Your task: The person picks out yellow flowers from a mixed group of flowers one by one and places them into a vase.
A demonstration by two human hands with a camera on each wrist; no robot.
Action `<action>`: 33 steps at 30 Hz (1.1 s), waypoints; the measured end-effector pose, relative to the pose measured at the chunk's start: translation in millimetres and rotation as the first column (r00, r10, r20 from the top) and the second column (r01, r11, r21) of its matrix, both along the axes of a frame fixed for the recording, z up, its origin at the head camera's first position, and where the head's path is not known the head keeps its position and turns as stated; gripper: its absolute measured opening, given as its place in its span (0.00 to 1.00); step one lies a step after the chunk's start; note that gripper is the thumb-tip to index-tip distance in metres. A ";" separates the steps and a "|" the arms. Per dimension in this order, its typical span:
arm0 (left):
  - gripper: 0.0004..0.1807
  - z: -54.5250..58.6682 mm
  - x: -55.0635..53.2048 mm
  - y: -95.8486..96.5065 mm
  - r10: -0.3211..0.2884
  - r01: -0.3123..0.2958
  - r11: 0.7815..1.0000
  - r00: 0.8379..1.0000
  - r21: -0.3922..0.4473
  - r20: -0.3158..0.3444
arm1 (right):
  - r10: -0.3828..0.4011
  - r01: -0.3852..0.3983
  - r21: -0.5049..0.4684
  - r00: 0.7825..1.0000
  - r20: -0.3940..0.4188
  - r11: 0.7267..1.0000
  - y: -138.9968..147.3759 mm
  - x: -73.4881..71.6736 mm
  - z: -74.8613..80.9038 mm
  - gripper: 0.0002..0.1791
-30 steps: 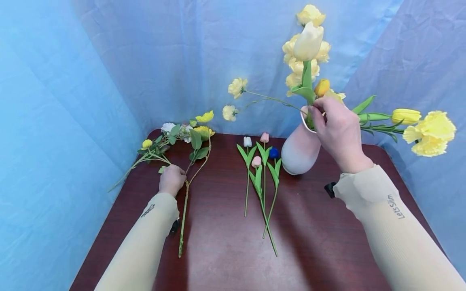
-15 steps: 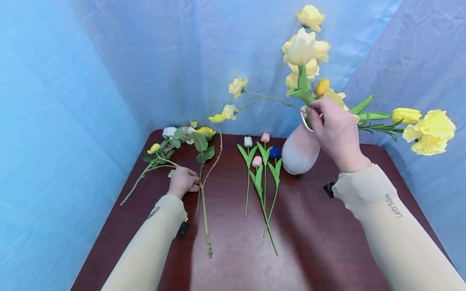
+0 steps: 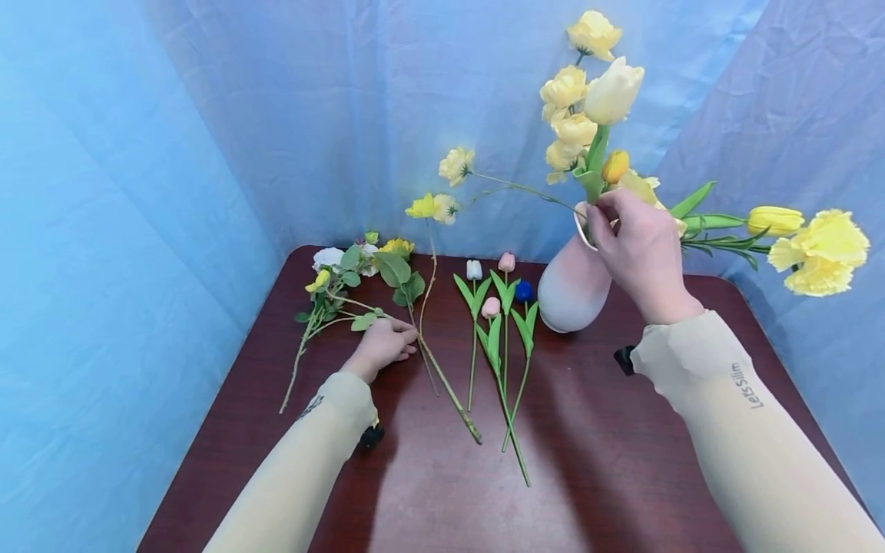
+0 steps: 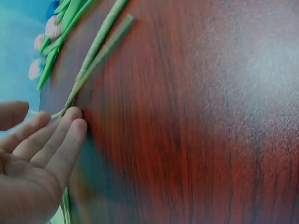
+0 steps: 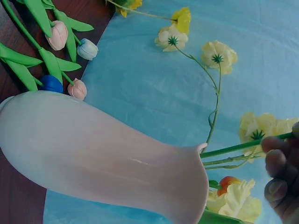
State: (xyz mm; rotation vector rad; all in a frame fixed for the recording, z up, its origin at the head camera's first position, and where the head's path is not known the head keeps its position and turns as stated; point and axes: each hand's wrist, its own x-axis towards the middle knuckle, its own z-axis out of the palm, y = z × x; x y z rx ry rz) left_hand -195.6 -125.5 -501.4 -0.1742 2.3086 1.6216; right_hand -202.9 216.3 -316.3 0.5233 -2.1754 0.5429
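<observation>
My right hand pinches the stem of a pale cream tulip above the mouth of a pink and white vase. In the right wrist view the green stem runs from the vase's rim to the fingertips. Low over the table's left part, my left hand has its fingers extended. They touch a branched stem whose top bears a yellow flower. In the left wrist view this hand is palm up to the camera, thumb apart, fingertips against the stem.
Several small tulips, pink, white and blue, lie mid-table. White and yellow flowers with leafy stems lie behind my left hand. Pale yellow flowers and a yellow carnation spread from the vase. Blue cloth hangs behind.
My left hand has moved right, shifting the branched stem and nearby flowers with it; the stem's lower end swung right. The cream tulip's head dipped left, then tilted right, while my right hand barely moved.
</observation>
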 end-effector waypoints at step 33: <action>0.50 -9.4 71.3 -36.4 -0.672 0.404 0.410 0.740 -0.817 0.029 | -0.320 0.340 0.016 0.864 0.390 0.940 -7.8 -0.4 -24.1 0.15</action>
